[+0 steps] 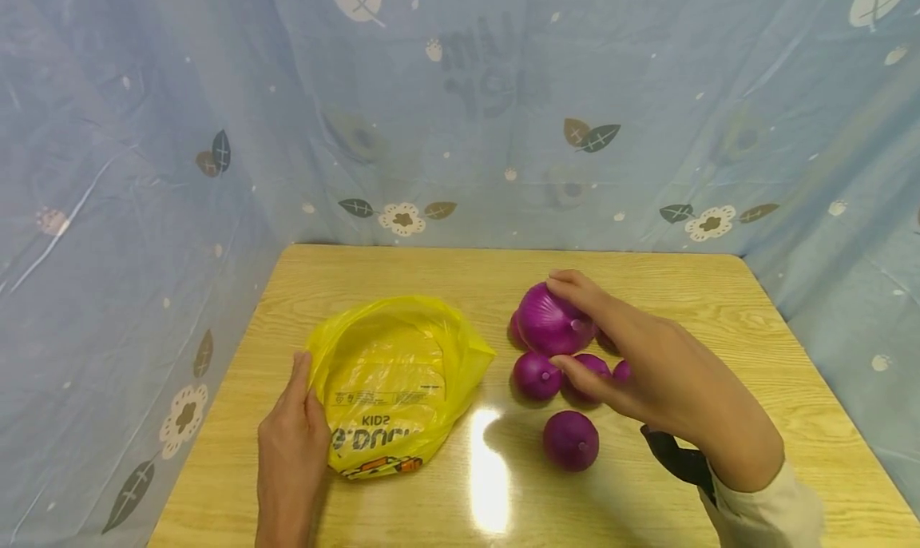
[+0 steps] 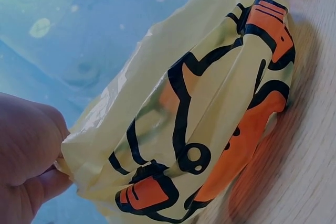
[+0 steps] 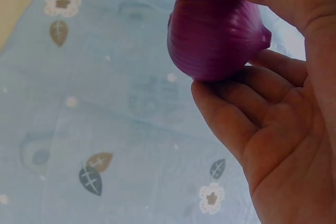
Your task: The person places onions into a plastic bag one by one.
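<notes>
My left hand [image 1: 293, 436] pinches the left rim of a yellow plastic bag [image 1: 460, 372], whose wide mouth faces up and toward the camera. Orange and black print covers the bag's side in the left wrist view, where the left hand [image 2: 31, 156] grips its edge at the far left. Between the thumb and fingers of my right hand [image 1: 661, 372] is a purple onion [image 1: 549, 324], raised above the other onions. In the right wrist view the same onion [image 3: 215, 30] shows its pointed tip toward the palm.
Several more purple onions lie on the wooden table under the right hand, among them one onion [image 1: 537, 375] at the left and a separate onion [image 1: 571, 441] nearer the front. A blue patterned curtain [image 1: 503, 133] borders the table [image 1: 374, 268] at the back and sides.
</notes>
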The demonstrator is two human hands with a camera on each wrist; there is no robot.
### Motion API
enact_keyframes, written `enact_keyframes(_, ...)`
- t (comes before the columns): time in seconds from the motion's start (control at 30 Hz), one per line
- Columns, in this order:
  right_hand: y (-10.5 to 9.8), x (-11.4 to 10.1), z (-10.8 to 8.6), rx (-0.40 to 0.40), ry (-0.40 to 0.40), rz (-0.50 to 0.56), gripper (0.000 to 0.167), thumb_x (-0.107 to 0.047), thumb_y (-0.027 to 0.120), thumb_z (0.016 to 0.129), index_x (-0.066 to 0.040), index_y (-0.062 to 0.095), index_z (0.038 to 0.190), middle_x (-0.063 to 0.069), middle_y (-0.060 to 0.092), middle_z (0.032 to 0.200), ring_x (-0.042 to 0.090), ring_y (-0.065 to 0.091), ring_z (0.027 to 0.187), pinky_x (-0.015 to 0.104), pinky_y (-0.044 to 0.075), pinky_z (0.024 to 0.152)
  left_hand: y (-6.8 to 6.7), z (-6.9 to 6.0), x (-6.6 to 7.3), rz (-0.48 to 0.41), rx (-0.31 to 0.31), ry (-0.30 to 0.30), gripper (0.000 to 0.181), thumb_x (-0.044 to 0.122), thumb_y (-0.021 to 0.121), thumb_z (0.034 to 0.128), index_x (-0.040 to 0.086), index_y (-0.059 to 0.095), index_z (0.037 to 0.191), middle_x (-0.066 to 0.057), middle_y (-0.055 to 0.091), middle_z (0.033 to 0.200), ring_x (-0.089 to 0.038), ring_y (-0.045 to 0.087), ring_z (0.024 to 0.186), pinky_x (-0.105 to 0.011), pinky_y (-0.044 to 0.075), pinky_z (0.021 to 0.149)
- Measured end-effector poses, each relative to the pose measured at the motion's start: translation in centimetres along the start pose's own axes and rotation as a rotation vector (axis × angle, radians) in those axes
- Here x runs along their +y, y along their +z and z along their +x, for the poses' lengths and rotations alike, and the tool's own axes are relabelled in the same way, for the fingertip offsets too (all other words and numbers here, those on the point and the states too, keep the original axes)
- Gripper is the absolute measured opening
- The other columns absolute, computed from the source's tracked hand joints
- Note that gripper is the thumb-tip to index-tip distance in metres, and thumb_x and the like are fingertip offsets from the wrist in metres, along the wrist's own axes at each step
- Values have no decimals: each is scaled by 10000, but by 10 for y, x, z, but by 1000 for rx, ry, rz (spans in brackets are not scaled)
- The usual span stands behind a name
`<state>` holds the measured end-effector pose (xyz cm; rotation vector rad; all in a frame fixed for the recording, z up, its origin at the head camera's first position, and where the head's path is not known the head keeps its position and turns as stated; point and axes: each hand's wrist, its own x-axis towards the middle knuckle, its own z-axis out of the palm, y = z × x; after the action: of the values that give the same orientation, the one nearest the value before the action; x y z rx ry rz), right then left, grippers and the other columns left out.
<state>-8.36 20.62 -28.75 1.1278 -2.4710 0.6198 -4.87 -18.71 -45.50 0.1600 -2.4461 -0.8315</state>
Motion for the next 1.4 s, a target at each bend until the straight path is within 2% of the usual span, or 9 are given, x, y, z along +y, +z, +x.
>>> enact_keyframes(0.1, 1, 0, 4, -37, 28, 24, 700, -520, 622, 1043, -167, 418, 1612, -31, 568, 1529, 12, 663, 918, 161, 530, 746, 0, -1, -1, -4, 1, 5, 571, -40, 561, 1058, 119, 473, 1600, -125, 513, 1565, -412, 591, 1306, -572, 553, 944)
enact_keyframes(0.2, 3, 2, 10, -67, 61, 42, 784, -349, 800, 967, -217, 397, 1627, -70, 598, 1483, 16, 672, 901, 210, 550, 704, 0, -2, -2, -21, 6, 20, 571, -47, 564, 1052, 111, 482, 1595, -146, 525, 1557, -451, 599, 1280, -608, 552, 919)
enact_keyframes(0.3, 7, 3, 18, -84, 81, 51, 841, -217, 849, 920, -247, 397, 1627, -85, 625, 1446, 27, 674, 893, 263, 576, 714, 0, -2, -3, -27, 4, 30, 572, -46, 564, 1052, 108, 479, 1596, -174, 534, 1548, -469, 603, 1265, -613, 555, 906)
enact_keyframes(0.53, 20, 4, 37, -132, 118, 77, 745, -342, 796, 969, -287, 418, 1610, -95, 696, 1128, 51, 554, 676, 273, 526, 680, 0, -2, -4, -30, 4, 61, 561, -57, 551, 1053, 84, 479, 1592, -165, 536, 1550, -460, 627, 1232, -600, 579, 838)
enact_keyframes(0.77, 37, 6, 55, -132, 46, 151, 702, -343, 783, 982, -227, 442, 1585, -62, 682, 1338, 25, 679, 931, 302, 588, 856, 0, -2, -3, -20, 12, 73, 563, -61, 566, 1048, 85, 487, 1586, -162, 548, 1544, -421, 615, 1273, -565, 567, 881)
enact_keyframes(0.97, 51, 3, 67, -211, 79, 164, 684, -390, 779, 978, -252, 457, 1566, -108, 692, 1194, 23, 557, 660, 275, 558, 776, 0, -3, -2, -10, 2, 66, 571, -54, 569, 1049, 96, 478, 1593, -144, 538, 1551, -429, 698, 1134, -538, 598, 738)
enact_keyframes(1.03, 55, 0, 74, -241, 89, 167, 682, -393, 781, 975, -259, 460, 1562, -111, 684, 1229, 13, 573, 711, 275, 558, 819, 0, -4, -3, -2, 0, 67, 574, -54, 572, 1048, 94, 475, 1594, -142, 537, 1552, -416, 734, 960, -499, 580, 664)
enact_keyframes(1.17, 65, -8, 86, -287, 72, 191, 673, -347, 790, 972, -225, 466, 1548, -93, 696, 1259, 25, 649, 953, 279, 558, 926, 0, -5, -3, 3, 3, 64, 583, -63, 584, 1039, 93, 480, 1591, -151, 546, 1546, -389, 730, 880, -473, 556, 631)
enact_keyframes(1.4, 77, -19, 99, -337, 54, 213, 676, -337, 797, 968, -145, 484, 1535, -46, 712, 1248, 71, 678, 1034, 275, 558, 940, 0, -5, -2, -18, 2, 70, 597, -57, 582, 1043, 120, 467, 1602, -134, 540, 1553, -416, 648, 1227, -561, 591, 818)
